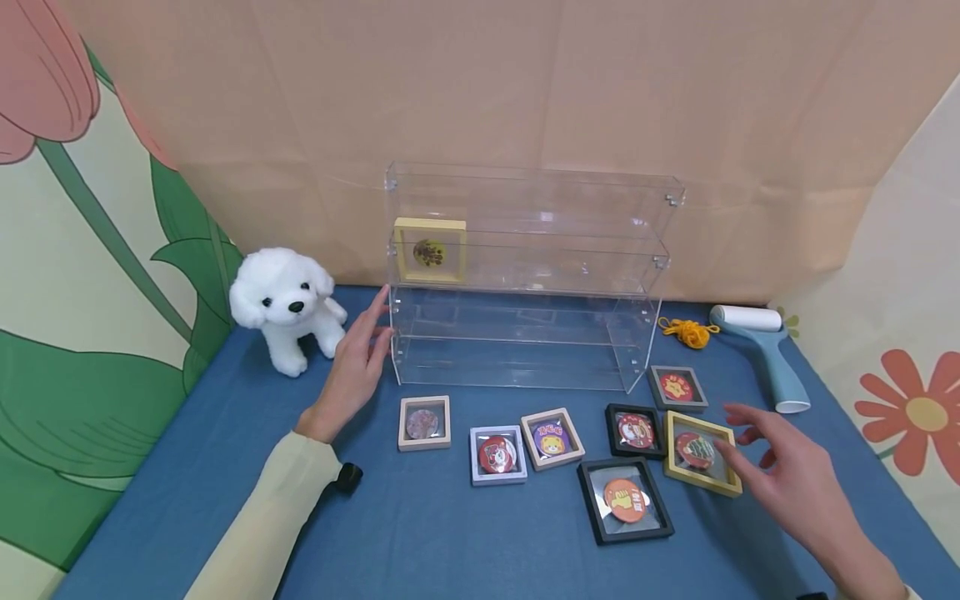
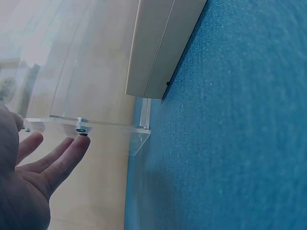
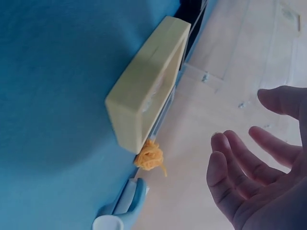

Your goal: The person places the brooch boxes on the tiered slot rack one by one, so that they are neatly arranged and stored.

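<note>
My left hand (image 1: 358, 367) touches the left side of a clear acrylic display rack (image 1: 517, 364) with extended fingers. In the left wrist view, those fingers (image 2: 67, 155) lie by a metal screw in the clear panel. Above the yellow frame (image 1: 735, 486) with a red and green badge hovers my right hand (image 1: 787, 475), its fingers spread and holding nothing. The right wrist view shows a gap between that hand (image 3: 264, 177) and the yellow frame (image 3: 129, 100). Another yellow frame (image 1: 431, 224) stands upright at the left on a rack shelf.
Several small badge frames lie before the rack, among them a large black frame (image 1: 636, 537), a lilac frame (image 1: 498, 479) and a grey frame (image 1: 684, 405). A white plush dog (image 1: 281, 287) stands left. Yellow yarn (image 1: 690, 333) and a blue lint roller (image 1: 780, 367) lie right.
</note>
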Action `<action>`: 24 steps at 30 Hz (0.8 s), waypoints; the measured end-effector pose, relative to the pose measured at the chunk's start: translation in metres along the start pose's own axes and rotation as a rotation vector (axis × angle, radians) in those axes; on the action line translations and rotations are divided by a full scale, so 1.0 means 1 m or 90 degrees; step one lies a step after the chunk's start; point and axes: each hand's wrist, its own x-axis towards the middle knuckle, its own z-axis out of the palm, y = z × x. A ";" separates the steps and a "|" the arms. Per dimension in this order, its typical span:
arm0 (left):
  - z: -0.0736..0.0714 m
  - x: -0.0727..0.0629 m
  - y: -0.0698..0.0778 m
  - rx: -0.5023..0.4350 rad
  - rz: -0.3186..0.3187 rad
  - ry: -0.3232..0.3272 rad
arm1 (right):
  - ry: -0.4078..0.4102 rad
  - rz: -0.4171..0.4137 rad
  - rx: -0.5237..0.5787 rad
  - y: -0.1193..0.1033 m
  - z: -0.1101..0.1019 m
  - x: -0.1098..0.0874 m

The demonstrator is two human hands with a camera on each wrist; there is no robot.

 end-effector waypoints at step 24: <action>0.000 0.000 0.001 0.010 0.016 0.008 | -0.197 0.085 -0.006 0.043 0.011 -0.006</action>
